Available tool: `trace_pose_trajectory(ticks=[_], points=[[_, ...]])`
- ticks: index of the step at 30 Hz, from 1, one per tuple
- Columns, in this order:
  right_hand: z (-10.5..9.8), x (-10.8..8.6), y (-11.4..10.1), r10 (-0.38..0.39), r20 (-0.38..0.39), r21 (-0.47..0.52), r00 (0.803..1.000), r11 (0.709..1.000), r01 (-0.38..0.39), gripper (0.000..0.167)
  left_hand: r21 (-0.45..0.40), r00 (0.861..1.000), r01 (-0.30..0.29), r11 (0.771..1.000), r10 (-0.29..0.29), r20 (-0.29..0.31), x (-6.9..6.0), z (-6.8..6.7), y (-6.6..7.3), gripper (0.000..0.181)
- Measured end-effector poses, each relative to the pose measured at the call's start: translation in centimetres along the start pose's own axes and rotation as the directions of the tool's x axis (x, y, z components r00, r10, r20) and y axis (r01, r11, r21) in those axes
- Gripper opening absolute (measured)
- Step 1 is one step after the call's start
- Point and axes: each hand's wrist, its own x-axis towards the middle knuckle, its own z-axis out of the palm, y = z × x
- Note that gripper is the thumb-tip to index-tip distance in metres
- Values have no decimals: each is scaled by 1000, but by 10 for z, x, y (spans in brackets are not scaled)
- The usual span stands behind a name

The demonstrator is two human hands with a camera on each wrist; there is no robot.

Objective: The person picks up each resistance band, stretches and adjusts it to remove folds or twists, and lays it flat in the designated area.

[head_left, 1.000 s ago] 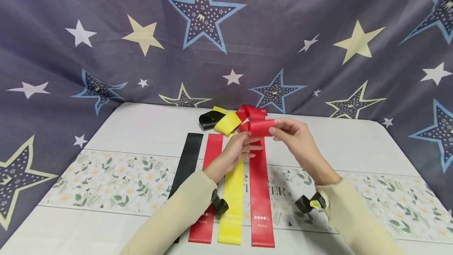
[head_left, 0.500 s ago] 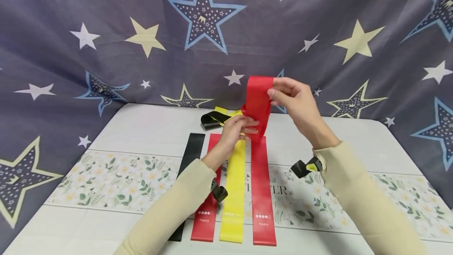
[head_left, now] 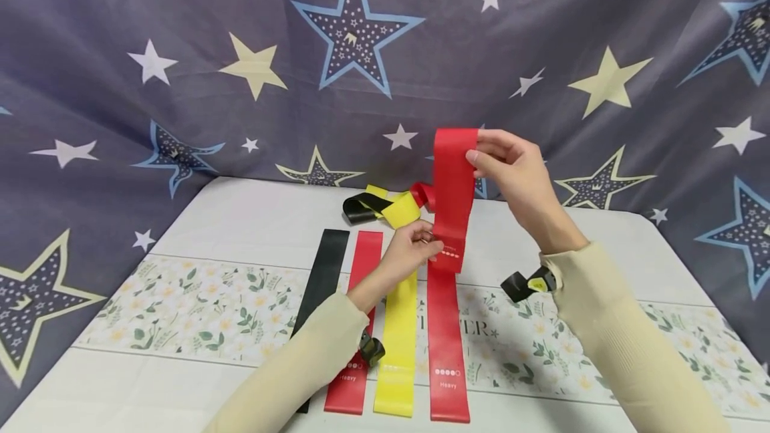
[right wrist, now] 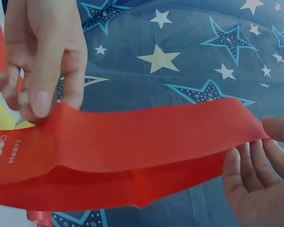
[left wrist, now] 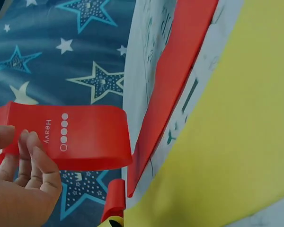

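A red resistance band (head_left: 454,182), a flat loop printed "Heavy", hangs upright above the table. My right hand (head_left: 520,179) pinches its top end between thumb and fingers. Lower down, my left hand (head_left: 408,249) pinches the left edge near the print, as the right wrist view also shows with the band's two layers (right wrist: 156,137) slightly apart. Directly below lies another red band (head_left: 445,339), stretched flat lengthwise. To its left a yellow band (head_left: 398,333), a red band (head_left: 368,252) and a black band (head_left: 325,272) lie side by side, partly covered by my left arm.
Behind the flat row sits a loose tangle: a black band (head_left: 361,207), a yellow band (head_left: 402,210) and a red band (head_left: 423,195). The table (head_left: 198,226) has a white cover with a floral strip. A star-patterned curtain (head_left: 385,112) hangs at its back and sides.
My right hand has raised the red band from the tangle, then shifted slightly right. It now hangs lengthened, its print showing. My left hand moved slightly down, from straighter fingers to a pinch.
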Motion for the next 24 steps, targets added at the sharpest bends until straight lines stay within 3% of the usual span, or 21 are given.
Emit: trace_pose_trajectory(ticks=[5,13,18,24], points=[[-6,-3,5,23,-26,-35,999,999,-24,35,35,992,-116,993,114,48,-10,1,-1,15],[-16,0,30,117,-49,-44,992,992,-119,34,32,996,-85,996,84,38,-18,1,6,19],[-20,-3,49,198,-34,-83,980,976,-200,45,71,988,-154,985,155,-5,-22,2,14,18],[-17,-11,72,280,41,-103,959,956,-275,41,136,970,-234,963,241,-34,-27,5,27,19]])
